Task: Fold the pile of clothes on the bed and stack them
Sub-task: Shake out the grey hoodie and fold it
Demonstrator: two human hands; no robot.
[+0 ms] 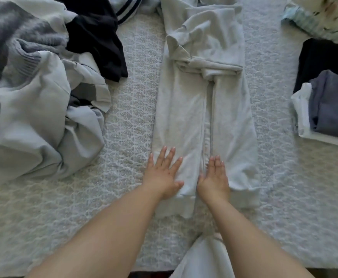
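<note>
Hands (162, 173) (214, 177) flat on folded sweatshirt (202, 109), collar end cut off

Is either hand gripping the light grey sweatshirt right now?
No, the left hand and right hand both lie flat with straight fingers on the sweatshirt near its hem.

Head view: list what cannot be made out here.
- Hoodie: its top runs off the upper edge, and the front is folded inward, hidden.
- Unfolded pile: cut by the left and top edges; the garments overlap, so their count is unclear.
- Folded stack: cut by the right edge.
- Under the left hand and right hand: the hem is covered.
</note>
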